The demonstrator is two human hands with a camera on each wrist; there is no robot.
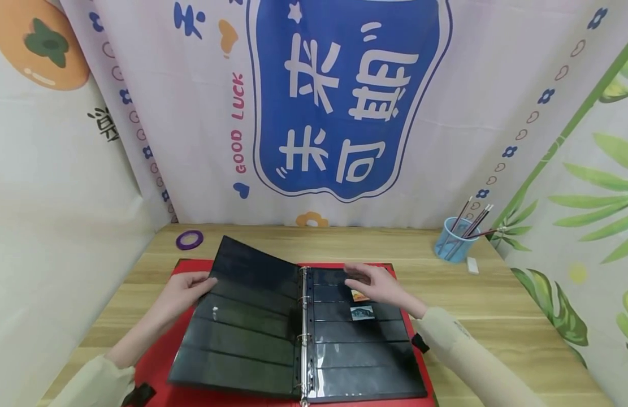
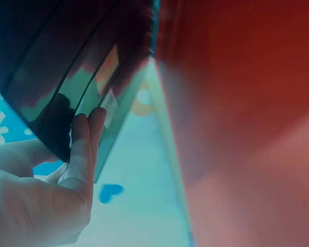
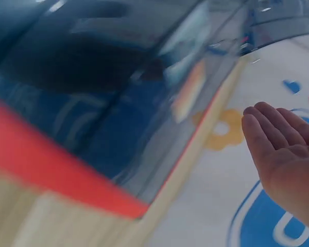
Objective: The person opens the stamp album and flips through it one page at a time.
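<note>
A ring-bound stamp album lies open with its red cover [image 1: 196,265] on the table. My left hand [image 1: 183,297] pinches the outer edge of the black left page [image 1: 242,316], which is tilted up off the cover. In the left wrist view, the fingers of that hand [image 2: 46,200] lie against the page's underside. Over the upper part of the black right page [image 1: 364,356] hovers my right hand [image 1: 377,285], holding nothing. Beneath it are an orange stamp [image 1: 360,296], partly covered, and a bluish stamp [image 1: 362,313] in the strips. The right wrist view shows this hand [image 3: 288,154] with extended fingers.
Metal rings [image 1: 303,339] run down the album's middle. A purple tape roll [image 1: 180,241] lies at the back left of the wooden table [image 1: 497,316]. At the back right stands a blue cup [image 1: 452,247] of pencils, with a white eraser [image 1: 472,265] beside it. A printed cloth hangs behind.
</note>
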